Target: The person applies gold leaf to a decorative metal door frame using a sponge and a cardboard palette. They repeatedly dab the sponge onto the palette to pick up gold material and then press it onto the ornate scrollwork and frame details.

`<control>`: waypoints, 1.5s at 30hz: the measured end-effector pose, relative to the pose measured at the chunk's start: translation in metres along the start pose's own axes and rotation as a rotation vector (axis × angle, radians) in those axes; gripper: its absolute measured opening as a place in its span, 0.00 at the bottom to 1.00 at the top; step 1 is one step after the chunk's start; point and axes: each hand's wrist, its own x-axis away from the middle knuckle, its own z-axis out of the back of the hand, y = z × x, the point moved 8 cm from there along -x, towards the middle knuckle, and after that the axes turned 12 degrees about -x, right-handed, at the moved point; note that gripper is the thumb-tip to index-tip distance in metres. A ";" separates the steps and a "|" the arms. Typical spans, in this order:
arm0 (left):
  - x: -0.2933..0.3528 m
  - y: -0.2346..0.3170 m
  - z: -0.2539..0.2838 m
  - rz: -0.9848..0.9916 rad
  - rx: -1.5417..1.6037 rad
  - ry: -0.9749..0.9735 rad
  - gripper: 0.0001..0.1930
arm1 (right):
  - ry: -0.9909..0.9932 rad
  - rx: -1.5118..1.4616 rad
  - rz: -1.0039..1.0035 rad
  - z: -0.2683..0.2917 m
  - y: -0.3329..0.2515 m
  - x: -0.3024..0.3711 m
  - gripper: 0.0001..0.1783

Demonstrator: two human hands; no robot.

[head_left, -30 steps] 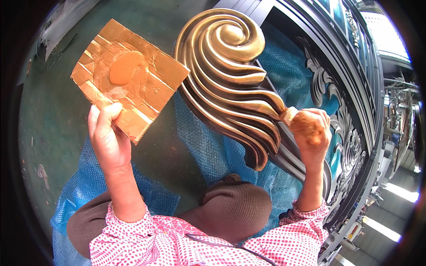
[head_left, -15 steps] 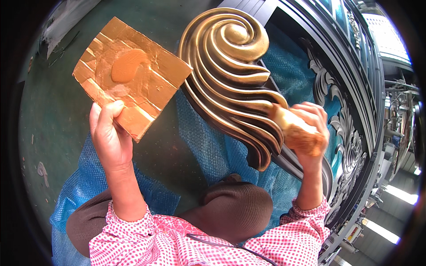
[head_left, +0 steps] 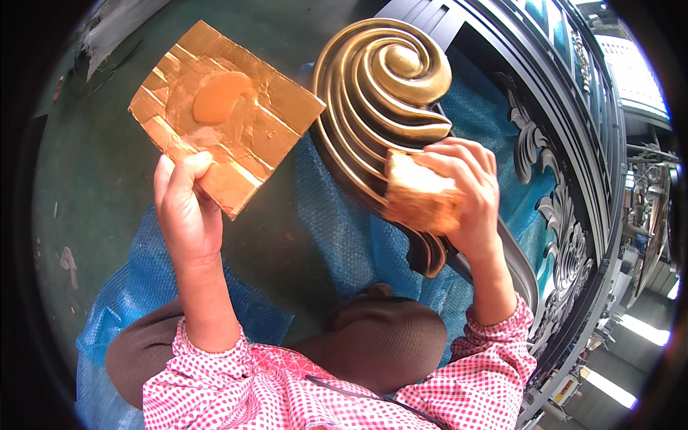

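Note:
My left hand [head_left: 188, 211] pinches the lower edge of a gold-coated piece of cardboard [head_left: 276, 118], thumb on top. A smear of orange-gold paint [head_left: 216, 99] lies on the cardboard's middle. To its right is a carved scroll ornament [head_left: 408, 97], dark in its grooves and gold along its raised ridges. My right hand [head_left: 479, 186] is closed around a blurred sponge-like block [head_left: 419, 192], pale on top and stained gold-brown below. The block is over the ornament's lower ridges and hides part of them; whether it touches them I cannot tell.
Blue bubble wrap [head_left: 326, 186] lies under the ornament and around my legs. On the right stands a large dark frame [head_left: 559, 93] with silver-grey carved leaves [head_left: 562, 215]. The green floor [head_left: 86, 186] spreads to the left, with small scraps on it.
My right hand has moved left with the sponge-like block, from the ornament's right edge to over its lower ridges. The ornament and cardboard appear slightly farther right in the view.

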 end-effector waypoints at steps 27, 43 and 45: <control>0.001 0.000 0.007 -0.025 -0.049 0.004 0.09 | 0.200 -0.041 -0.391 0.048 0.015 0.100 0.18; -0.002 -0.001 0.010 -0.025 -0.037 -0.010 0.08 | 0.163 0.107 -0.348 0.043 -0.004 0.120 0.16; -0.001 -0.001 0.008 -0.027 -0.031 -0.017 0.08 | 0.159 0.001 -0.362 0.042 -0.012 0.123 0.17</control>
